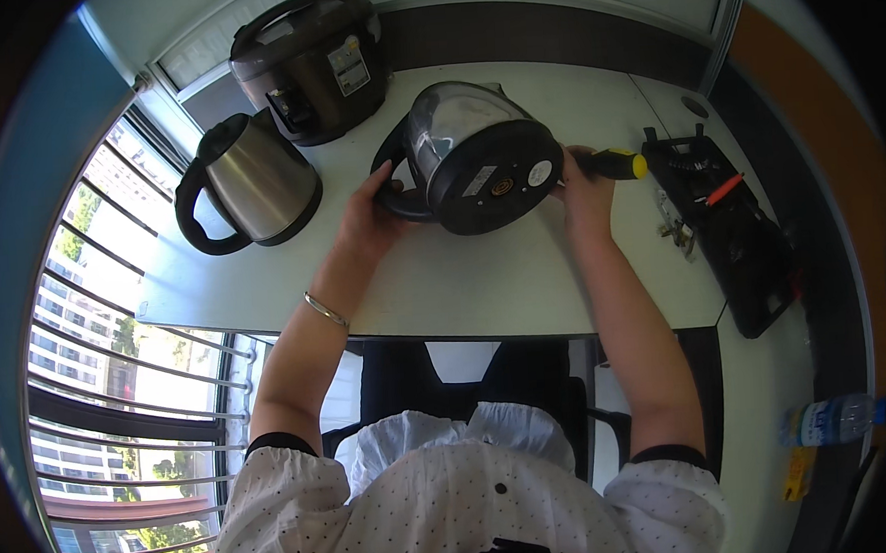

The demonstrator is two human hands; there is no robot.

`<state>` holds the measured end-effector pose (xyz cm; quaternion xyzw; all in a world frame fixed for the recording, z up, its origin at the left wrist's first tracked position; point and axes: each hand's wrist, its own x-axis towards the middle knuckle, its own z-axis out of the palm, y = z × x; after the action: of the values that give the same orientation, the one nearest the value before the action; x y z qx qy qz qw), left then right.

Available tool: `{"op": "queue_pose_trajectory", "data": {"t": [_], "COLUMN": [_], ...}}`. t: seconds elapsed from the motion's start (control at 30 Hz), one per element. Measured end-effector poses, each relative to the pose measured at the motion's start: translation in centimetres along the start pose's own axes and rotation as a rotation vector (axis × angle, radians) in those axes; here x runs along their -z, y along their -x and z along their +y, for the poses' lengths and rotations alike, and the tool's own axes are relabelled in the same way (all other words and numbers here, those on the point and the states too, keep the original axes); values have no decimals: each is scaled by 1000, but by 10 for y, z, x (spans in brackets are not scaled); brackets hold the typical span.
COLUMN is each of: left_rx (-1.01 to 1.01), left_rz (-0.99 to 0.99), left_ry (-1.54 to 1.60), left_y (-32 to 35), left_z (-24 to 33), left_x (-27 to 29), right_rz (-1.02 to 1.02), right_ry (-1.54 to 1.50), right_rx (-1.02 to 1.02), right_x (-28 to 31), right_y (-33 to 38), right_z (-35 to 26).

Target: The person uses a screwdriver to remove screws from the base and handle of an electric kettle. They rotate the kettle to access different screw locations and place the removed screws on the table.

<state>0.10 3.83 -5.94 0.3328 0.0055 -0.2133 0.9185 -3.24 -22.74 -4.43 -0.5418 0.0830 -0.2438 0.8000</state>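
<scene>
An electric kettle (pixel 460 113) with a shiny metal body is tilted over the table, its round black base turned toward me. My left hand (pixel 372 212) is closed around its black handle at the left. On the other side my right hand (pixel 585 191) grips a screwdriver (pixel 612 163) with a black and yellow handle. The fingers of that hand are beside the edge of the kettle's base; whether they also press on it cannot be made out. Most of the screwdriver's shaft is hidden.
Left of my hands stands a second, brushed-metal kettle (pixel 258 178). Behind it is a brown rice cooker (pixel 307 68). An open black tool case (pixel 737 251) with an orange-handled tool (pixel 725 190) lies at the right. Farther right is a plastic water bottle (pixel 833 421). A barred window (pixel 129 393) borders the left.
</scene>
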Motion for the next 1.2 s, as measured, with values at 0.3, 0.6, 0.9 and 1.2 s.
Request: {"op": "queue_pose_trajectory", "data": {"t": [0.3, 0.6, 0.9, 1.2], "left_rx": [-233, -498, -687, -803], "left_rz": [-61, 152, 361, 468], "left_ry": [-386, -728, -842, -1148], "left_y": [12, -35, -102, -126], "left_z": [12, 21, 11, -5], "left_x": [-40, -98, -83, -73], "right_rz": [52, 73, 35, 5], "right_ry": [-45, -171, -135, -143], "right_rx": [29, 14, 10, -3], "right_x": [7, 7, 2, 1], "right_y": [-10, -13, -9, -5], "right_z": [8, 7, 6, 5]}}
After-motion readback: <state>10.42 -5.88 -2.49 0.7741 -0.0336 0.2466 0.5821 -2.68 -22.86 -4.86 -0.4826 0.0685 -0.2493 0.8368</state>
